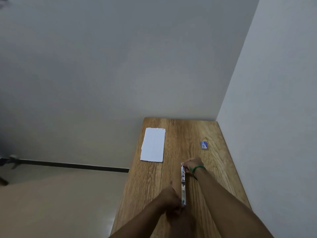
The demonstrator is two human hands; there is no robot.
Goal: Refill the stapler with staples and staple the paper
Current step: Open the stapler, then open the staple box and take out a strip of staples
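Head view is looking down along a wooden table [180,134] that is standing in the corner of two pale walls. The stapler [183,182] is lying stretched out long and thin between the two hands, near the middle of the table, with its metal inside showing along its length. The left hand [169,198] is gripping the near end of it, fingers curled round and the thumb [171,183] sticking up free. The right hand [193,164] is holding the far end, fingers curled over the tip; how tightly they are closing is too small to tell. A green band [197,168] is sitting on that wrist. Both forearms are reaching in from the bottom edge, one on each side of the stapler.

The paper [152,145] is lying flat near the left edge of the table, beyond the left hand and well apart from both hands. A small box of staples [204,145] is resting on the far right part of the table, just beyond the right hand and not touching it.
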